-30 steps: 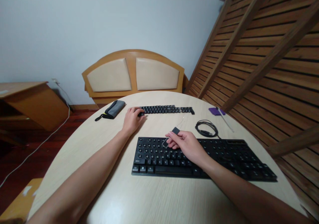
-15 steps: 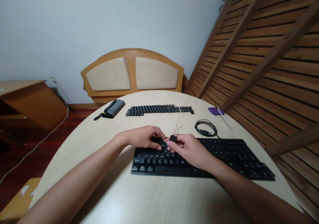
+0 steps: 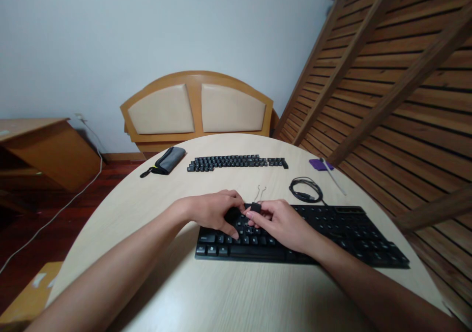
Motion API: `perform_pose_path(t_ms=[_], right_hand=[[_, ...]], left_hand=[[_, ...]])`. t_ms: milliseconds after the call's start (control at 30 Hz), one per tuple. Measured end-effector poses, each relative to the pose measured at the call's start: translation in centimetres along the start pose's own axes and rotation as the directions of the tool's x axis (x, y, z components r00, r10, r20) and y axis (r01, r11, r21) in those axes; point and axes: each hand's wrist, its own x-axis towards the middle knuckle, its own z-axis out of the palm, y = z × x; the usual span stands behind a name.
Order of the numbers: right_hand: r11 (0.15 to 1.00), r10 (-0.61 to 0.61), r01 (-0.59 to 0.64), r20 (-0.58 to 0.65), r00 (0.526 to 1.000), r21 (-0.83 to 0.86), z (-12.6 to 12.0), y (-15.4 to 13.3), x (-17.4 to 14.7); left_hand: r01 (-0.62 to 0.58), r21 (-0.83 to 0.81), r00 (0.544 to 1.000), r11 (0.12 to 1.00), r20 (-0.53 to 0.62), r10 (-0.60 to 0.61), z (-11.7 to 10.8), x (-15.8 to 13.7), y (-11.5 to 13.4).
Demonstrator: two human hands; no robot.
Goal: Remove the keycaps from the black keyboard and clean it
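A black keyboard point(image 3: 258, 251) lies on the round table, several of its keycaps off. My right hand point(image 3: 282, 221) is closed around a keycap puller point(image 3: 255, 207) with a black handle, its two thin wire prongs pointing up and away from me. Over the left part of the keyboard, my left hand point(image 3: 217, 211) has its thumb on the lower keys and its index finger by the puller, the two spread apart. Whether that index finger touches the puller I cannot tell. Detached keycaps point(image 3: 228, 161) sit in rows beyond the keyboard.
A grey pouch point(image 3: 168, 161) lies at the far left of the table point(image 3: 177, 292). Behind the keyboard is its coiled cable point(image 3: 306, 189). To the right are a purple item point(image 3: 317, 165) and a thin pale stick point(image 3: 335, 178). Wooden slats point(image 3: 405, 101) lean along the right side.
My left thumb has moved down toward the lower key rows, and the gap to the index finger has widened. My right hand still holds the keycap puller in nearly the same place.
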Motion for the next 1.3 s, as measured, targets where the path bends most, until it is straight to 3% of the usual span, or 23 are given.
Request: perform_pose_path(t_ms=[300, 533, 867, 1100, 1300], right_hand=[[0.995, -0.038, 0.038, -0.001, 0.999, -0.092, 0.0, -0.2, -0.2], [0.992, -0.049, 0.049, 0.004, 0.999, -0.116, 0.0, 0.0, -0.1], [0.971, -0.111, 0.118, 0.045, 0.993, -0.210, 0.3, -0.2, -0.4], [0.938, -0.254, 0.244, -0.011, 0.967, -0.246, 1.2, -0.4, -0.5], [0.895, -0.255, 0.235, -0.002, 0.967, -0.379, 1.7, 0.2, -0.4]], left_hand=[[0.098, 0.026, 0.995, 0.995, 0.021, -0.099, 0.3, -0.5, 1.5], [0.118, 0.170, 0.992, 0.978, 0.019, -0.123, 1.2, -0.1, 2.5], [0.131, 0.149, 0.990, 0.980, 0.021, -0.136, 1.2, -0.1, 2.6], [0.168, 0.175, 0.983, 0.970, 0.048, -0.179, 0.6, -0.7, 2.3], [0.169, 0.181, 0.982, 0.969, 0.048, -0.181, 0.6, -0.7, 2.1]])
